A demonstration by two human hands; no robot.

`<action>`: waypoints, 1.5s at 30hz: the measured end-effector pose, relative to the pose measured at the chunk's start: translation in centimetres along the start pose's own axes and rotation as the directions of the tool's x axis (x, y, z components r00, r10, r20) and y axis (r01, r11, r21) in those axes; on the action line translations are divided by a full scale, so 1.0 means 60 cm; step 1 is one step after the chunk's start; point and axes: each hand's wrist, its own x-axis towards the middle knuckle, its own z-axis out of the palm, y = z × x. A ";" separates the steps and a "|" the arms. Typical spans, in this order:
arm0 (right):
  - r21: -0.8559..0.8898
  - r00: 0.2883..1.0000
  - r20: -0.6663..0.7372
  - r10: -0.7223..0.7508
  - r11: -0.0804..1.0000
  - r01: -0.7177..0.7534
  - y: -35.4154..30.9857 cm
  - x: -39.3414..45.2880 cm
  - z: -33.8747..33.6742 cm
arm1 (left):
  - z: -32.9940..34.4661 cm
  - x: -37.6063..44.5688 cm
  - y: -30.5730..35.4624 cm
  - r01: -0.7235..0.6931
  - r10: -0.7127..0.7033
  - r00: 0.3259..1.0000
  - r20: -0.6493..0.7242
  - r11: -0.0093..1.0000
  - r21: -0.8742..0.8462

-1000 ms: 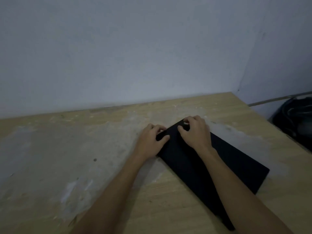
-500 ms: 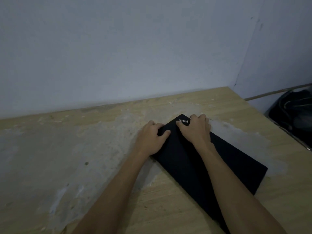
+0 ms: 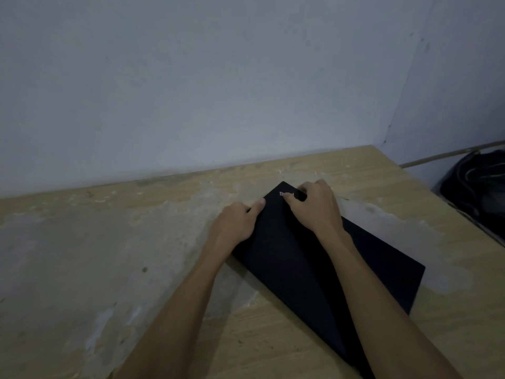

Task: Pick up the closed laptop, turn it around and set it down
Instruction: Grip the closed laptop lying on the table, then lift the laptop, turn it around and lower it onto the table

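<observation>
A closed black laptop (image 3: 306, 269) lies at an angle on the worn wooden table (image 3: 109, 269), one corner pointing toward the wall. My left hand (image 3: 236, 222) grips its left edge near that far corner, thumb on the lid and fingers curled under the side. My right hand (image 3: 314, 206) clasps the far corner from the right, its fingers covering part of the white logo. My right forearm lies across the lid and hides part of it. Whether the laptop is lifted off the table, I cannot tell.
A pale wall (image 3: 218, 91) rises directly behind the table. The table's right edge (image 3: 437, 198) runs diagonally, and beyond it a dark bag with cables (image 3: 478, 187) sits lower down. The tabletop's left half shows grey, scuffed patches.
Both hands stayed on the laptop's far corner. The right fingers curled further over the logo, the left thumb stretched along the edge, and the camera view shifted slightly.
</observation>
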 end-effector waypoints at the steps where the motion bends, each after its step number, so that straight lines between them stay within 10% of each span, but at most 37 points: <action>1: 0.003 1.000 0.002 -0.012 1.000 0.012 -0.001 0.000 0.002 | -0.003 0.002 -0.002 0.017 -0.017 1.000 0.006 1.000 -0.014; 16: -0.017 0.950 0.303 0.068 0.998 -0.066 -0.073 0.027 0.039 | -0.152 0.016 -0.103 0.134 -0.140 0.978 -0.155 0.990 -0.048; 22: 0.123 0.944 0.294 0.148 0.974 -0.191 -0.067 0.049 0.052 | -0.170 0.013 -0.101 0.054 -0.196 0.916 -0.351 0.926 -0.375; 29: 0.539 0.961 0.212 0.177 0.799 -0.266 -0.059 0.067 0.043 | -0.171 -0.001 -0.059 0.076 -0.317 0.943 -0.100 0.498 -0.864; 38: 0.761 0.925 0.326 0.194 0.526 -0.379 -0.084 0.065 0.028 | -0.170 -0.010 -0.051 0.066 -0.224 0.974 -0.039 0.442 -0.894; 45: 0.684 0.889 0.454 -0.057 0.661 -0.307 -0.095 0.045 0.038 | -0.186 -0.011 -0.081 0.093 -0.316 0.947 -0.048 0.416 -0.905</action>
